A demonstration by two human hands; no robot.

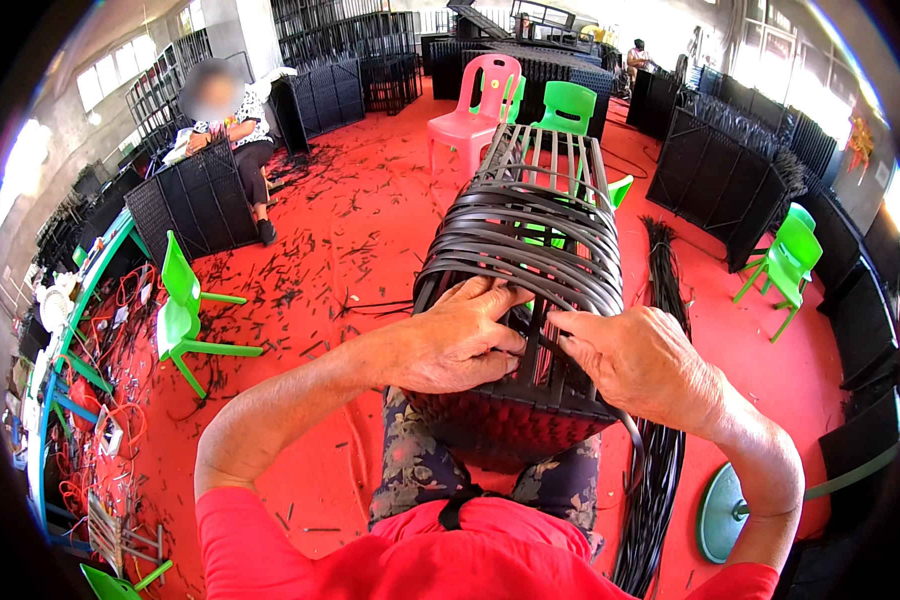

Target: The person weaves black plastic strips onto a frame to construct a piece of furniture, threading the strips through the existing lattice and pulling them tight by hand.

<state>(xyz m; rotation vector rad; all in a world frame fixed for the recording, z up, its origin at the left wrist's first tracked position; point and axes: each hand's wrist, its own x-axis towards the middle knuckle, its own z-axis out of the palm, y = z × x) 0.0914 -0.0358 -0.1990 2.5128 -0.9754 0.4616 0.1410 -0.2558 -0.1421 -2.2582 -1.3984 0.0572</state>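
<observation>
Before me, between my knees, a black metal frame (pixel 541 357) is partly wrapped in loose loops of flat black strips (pixel 515 235). Its near end carries a tight black weave (pixel 510 420). My left hand (pixel 460 338) is closed at the lowest loops, its fingers bent around the strips and its tips partly hidden among them. On the frame's right side my right hand (pixel 645 362) is closed in a pinch on a black strip, and a length of strip curves out below that hand. The strip between the right fingertips is mostly covered.
A long bundle of black strips (pixel 660 470) lies on the red floor at my right. Green chairs (pixel 792 255) stand on both sides, a pink chair (pixel 475 110) ahead. Strip scraps litter the left floor. A seated person (pixel 232 135) works beside a black panel (pixel 195 200).
</observation>
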